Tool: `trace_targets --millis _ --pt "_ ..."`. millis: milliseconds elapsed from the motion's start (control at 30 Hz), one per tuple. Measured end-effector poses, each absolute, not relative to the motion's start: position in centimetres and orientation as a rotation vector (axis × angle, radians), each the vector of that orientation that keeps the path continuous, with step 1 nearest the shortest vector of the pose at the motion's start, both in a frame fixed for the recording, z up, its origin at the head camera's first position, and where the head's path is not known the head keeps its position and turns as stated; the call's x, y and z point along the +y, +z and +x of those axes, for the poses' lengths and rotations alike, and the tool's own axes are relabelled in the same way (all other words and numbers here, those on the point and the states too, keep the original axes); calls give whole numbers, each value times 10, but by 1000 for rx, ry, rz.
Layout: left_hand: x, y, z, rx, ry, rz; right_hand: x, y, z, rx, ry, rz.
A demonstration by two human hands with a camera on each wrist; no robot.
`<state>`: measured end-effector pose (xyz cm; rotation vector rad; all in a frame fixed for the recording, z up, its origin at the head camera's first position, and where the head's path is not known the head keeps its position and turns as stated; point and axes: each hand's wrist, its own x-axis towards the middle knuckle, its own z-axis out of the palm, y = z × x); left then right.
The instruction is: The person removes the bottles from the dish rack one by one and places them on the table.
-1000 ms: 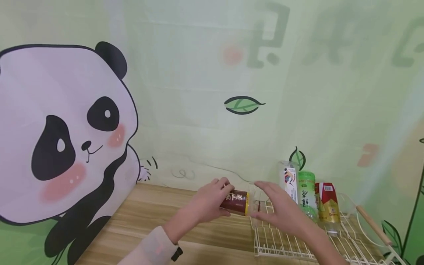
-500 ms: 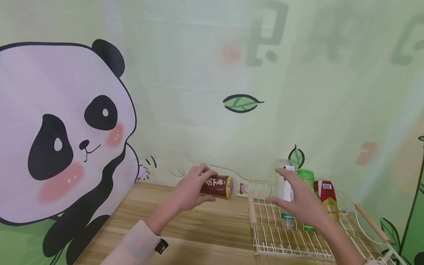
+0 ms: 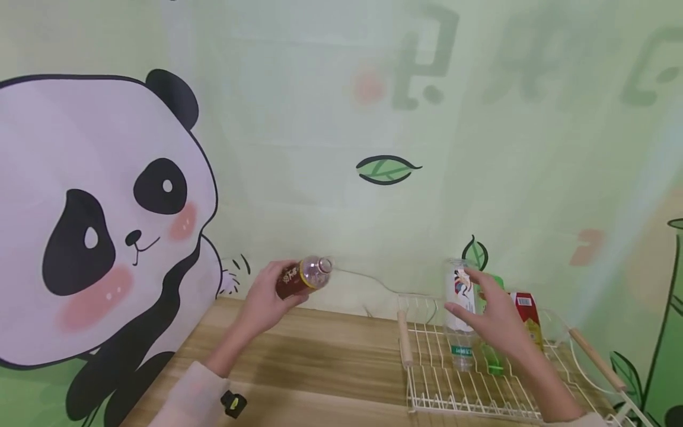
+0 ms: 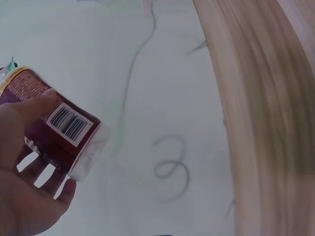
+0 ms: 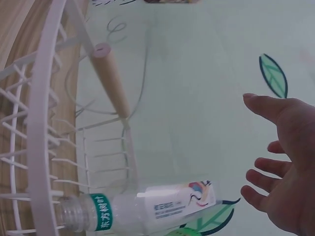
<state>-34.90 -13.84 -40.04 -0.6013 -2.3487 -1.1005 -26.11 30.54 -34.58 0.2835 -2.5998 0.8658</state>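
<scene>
My left hand grips a clear plastic bottle with a dark red label above the wooden surface, at left of centre. Its neck tilts up, pointing right and toward me. In the left wrist view, the thumb lies over the label beside a barcode, and the fingers curl underneath. My right hand holds nothing, thumb and fingers spread, in front of the rack. Closest to it stands a clear bottle with a white label, neck down in the rack; the right wrist view shows a gap between hand and bottle.
A white wire rack with wooden handles stands at right on the wooden surface. A green bottle and a red and gold labelled container are in it, partly hidden by my right hand. A printed cloth hangs behind.
The left hand has carried the red-labelled bottle left, away from the right hand, and turned its neck from sideways to up and toward me. The right hand has moved right, off the bottle's neck.
</scene>
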Motion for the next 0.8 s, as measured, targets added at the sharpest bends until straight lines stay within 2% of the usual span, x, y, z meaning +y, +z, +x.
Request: trace_targets --millis 300,533,800 --pt "-180 -434 -371 -2266 -1273 -335 315 -362 -280 -2580 922 124" --pt "-206 -470 -376 -2246 -1422 -105 317 -376 -289 -2669 991 69" --pt "-221 -501 -385 -2201 -1479 -3 316 -386 -295 -2717 990 70"
